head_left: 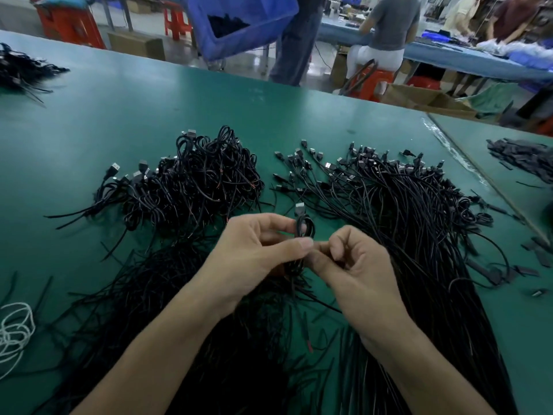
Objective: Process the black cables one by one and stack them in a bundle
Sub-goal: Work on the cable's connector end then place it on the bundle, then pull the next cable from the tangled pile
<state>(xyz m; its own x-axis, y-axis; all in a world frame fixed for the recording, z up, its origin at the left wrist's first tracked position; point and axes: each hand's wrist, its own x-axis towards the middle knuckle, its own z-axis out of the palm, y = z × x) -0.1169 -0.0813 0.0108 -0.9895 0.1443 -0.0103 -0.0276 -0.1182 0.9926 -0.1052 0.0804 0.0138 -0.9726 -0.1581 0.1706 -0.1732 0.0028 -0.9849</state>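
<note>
Green desk (125, 115), mid-job.

- In hand: one looped cable (304, 227), held up over the desk between the two piles, plug end pointing up and tail hanging below the hands.
- Left hand (257, 250): thumb and fingers pinch the loop at its waist.
- Right hand (356, 265): fingers curled, thumb and forefinger pinching at the same spot, just against the left thumb. I cannot tell whether it nips the cable itself or a small tie.
- Judged step: closing off or tying the loop. Not yet laid down.

Done so far:
- The coiled heap (191, 181) sits on the far left of the work area. It holds many small tangled loops with plugs poking out on its left side. It is a sizeable heap but loose, more a mound than a neat stack.

Left to do:
- The straight heap (404, 211), right of the hands, is long uncoiled cables with plugs fanned at the far end. They run back toward the person and out of the bottom of the view. It looks larger than the coiled heap, so I judge the task under halfway.
- Thin black strands (134, 295) lie scattered on the near left. They may be ties or stray leads, unclear which.

Also on the desk:
- Flat black strips (523, 157), far right.
- A white cord (15, 327), near left edge.
</note>
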